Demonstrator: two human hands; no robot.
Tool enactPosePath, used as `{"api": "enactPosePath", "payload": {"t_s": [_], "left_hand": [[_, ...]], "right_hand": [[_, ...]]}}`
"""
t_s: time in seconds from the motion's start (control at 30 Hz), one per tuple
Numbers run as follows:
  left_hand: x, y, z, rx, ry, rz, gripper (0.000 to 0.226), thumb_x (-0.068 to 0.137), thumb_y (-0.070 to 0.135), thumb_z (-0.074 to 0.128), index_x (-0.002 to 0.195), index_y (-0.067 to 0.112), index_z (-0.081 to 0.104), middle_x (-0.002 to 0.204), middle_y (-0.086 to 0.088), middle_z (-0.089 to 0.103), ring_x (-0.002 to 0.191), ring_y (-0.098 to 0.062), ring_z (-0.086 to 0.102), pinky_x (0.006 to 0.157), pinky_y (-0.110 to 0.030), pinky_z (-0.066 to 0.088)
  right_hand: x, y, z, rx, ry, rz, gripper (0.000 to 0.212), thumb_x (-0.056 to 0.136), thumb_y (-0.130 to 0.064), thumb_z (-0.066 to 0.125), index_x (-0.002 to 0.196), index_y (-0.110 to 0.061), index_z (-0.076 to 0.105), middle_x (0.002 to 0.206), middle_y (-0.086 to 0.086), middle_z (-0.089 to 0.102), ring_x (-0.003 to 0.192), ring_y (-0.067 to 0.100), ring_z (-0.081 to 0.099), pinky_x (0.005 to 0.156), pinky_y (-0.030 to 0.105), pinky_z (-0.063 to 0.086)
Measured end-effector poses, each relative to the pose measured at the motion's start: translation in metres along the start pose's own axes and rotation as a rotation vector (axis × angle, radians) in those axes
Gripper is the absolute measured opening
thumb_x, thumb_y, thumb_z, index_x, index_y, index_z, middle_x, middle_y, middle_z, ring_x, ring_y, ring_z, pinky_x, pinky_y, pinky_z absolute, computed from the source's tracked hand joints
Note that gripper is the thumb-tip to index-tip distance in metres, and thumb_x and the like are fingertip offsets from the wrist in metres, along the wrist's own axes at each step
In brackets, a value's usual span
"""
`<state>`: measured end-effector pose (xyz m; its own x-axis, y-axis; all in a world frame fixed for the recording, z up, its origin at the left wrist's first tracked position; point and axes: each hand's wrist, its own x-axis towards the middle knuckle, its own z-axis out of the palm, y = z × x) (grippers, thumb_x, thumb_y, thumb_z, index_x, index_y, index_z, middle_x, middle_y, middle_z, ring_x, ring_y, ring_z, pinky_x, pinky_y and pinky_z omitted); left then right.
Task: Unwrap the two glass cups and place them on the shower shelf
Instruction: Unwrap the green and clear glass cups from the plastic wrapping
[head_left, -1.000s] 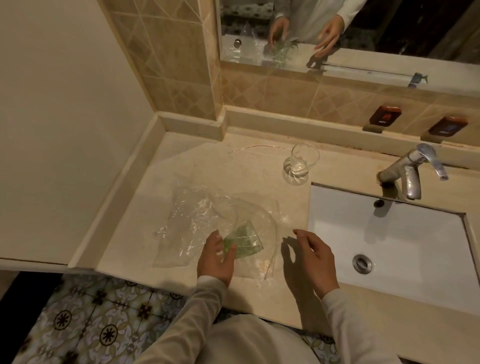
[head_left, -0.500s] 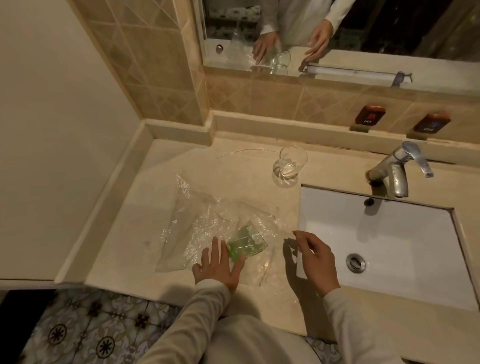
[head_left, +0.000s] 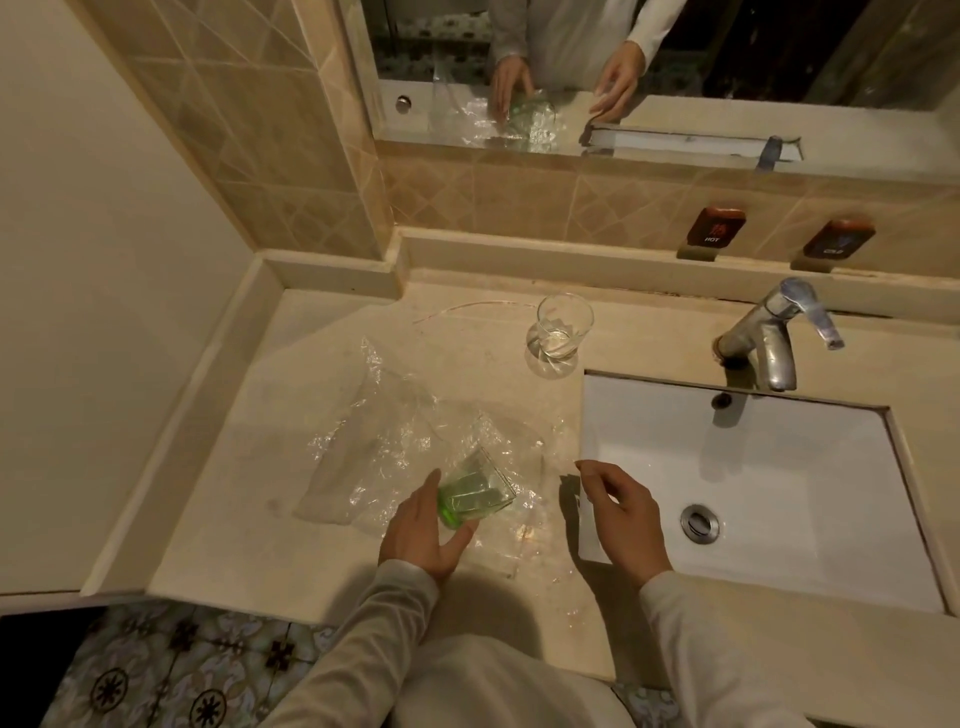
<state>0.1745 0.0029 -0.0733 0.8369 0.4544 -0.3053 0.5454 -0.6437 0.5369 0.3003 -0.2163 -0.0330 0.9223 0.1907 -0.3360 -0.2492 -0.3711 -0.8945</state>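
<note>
The left hand (head_left: 423, 535), flat on the wrap half a second ago, now curls around the green glass cup (head_left: 475, 491), thumb and fingers closed on its base as it tilts on its side. The cup lies on the crumpled clear plastic wrap (head_left: 384, 447), which spreads away from the grip toward the wall. Just right of the grip, the right hand (head_left: 623, 512) hovers half-open at the sink (head_left: 737, 467) edge, fingers curved, holding nothing visible. Beyond the grip, well apart, a clear glass cup (head_left: 563, 327) stands upright and unwrapped on the countertop (head_left: 249, 530), left of the faucet (head_left: 769, 332).
</note>
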Motion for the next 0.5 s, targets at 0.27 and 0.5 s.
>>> {"api": "enactPosePath", "payload": {"t_s": [0.27,0.5], "left_hand": [[0.009,-0.003,-0.001,0.374,-0.121,-0.085,0.088,0.078,0.083,0.025,0.148,0.029,0.026,0.141,-0.002,0.038,0.126,-0.024,0.038,0.101,-0.042,0.033],[0.017,0.001,-0.006,0.572,-0.062,0.049,0.103,0.063,0.095,0.017,0.123,0.019,0.053,0.119,-0.006,0.050,0.109,-0.027,0.047,0.091,-0.042,0.033]], "right_hand": [[0.010,0.000,0.001,-0.025,-0.033,-0.042,0.016,0.099,-0.022,0.062,0.109,-0.020,0.076,0.106,-0.009,0.074,0.102,-0.004,0.064,0.078,0.000,0.045],[0.016,-0.004,0.001,-0.057,-0.060,-0.064,0.015,0.100,-0.022,0.062,0.106,-0.028,0.074,0.106,-0.013,0.073,0.102,0.000,0.065,0.077,-0.001,0.045]]}}
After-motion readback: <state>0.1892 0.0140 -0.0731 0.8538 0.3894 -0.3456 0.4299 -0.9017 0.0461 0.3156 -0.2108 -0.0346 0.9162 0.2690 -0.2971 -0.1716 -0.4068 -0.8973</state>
